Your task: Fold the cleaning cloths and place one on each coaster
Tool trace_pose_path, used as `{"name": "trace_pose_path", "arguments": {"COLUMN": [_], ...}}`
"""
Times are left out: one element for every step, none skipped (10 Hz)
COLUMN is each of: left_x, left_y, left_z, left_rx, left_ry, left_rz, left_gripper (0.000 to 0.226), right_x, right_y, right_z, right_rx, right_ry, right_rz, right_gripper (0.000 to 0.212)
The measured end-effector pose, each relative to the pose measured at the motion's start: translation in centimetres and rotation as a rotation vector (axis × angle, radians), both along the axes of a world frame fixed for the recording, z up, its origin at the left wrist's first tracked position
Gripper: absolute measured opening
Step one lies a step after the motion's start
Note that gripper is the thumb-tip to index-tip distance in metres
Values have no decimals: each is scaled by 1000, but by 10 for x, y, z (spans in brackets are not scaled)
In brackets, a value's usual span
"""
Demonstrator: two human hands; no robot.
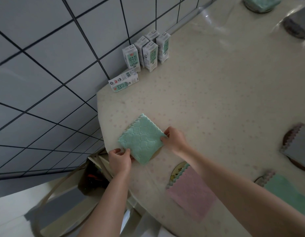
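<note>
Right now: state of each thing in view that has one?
green cloth, folded, flat on the table, pinched at two corners.
left hand, pinches its near corner.
right hand, pinches its right corner.
pink cloth, folded, lying partly on the yellow coaster.
grey cloth, folded, on a brown coaster.
standing milk cartons, upright, grouped at the wall.
lone milk carton, lying on its side.

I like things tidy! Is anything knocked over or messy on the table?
Yes. One white-and-green milk carton lies flat on its side near the corner of the cream table, while the other cartons stand upright behind it.
</note>
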State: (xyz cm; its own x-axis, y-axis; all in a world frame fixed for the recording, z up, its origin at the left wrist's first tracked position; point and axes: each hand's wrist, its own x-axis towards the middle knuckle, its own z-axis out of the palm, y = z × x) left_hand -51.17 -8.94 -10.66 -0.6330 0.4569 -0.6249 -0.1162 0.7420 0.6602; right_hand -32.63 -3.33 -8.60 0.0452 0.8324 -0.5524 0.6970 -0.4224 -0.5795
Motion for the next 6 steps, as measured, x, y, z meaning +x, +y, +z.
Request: {"name": "trace_pose_path", "arguments": {"left_x": [-1, -3, -5, 2, 11, 31], "left_y": [2, 0, 0, 0, -6, -18], "left_z": [-4, -10, -7, 18, 35, 48], "left_rx": [-8, -12, -14, -9, 18, 95], "left_ry": [52, 59, 107, 232, 380, 451], "left_rz": [-56, -91, -140, -200, -278, -415], "left_gripper": [32, 33, 37, 38, 38, 36], "right_x": [1, 9, 24, 41, 59, 77], "right_y": [-4, -4, -9, -20, -33, -50], "right_z": [2, 5, 6, 10, 14, 18], "right_rx": [95, 95, 79, 67, 75, 122], "right_ry": [-104, -159, -180, -183, -170, -180], "right_rz": [101, 136, 138, 145, 149, 181], "right_gripper": [18, 18, 18, 22, 26, 19]}}
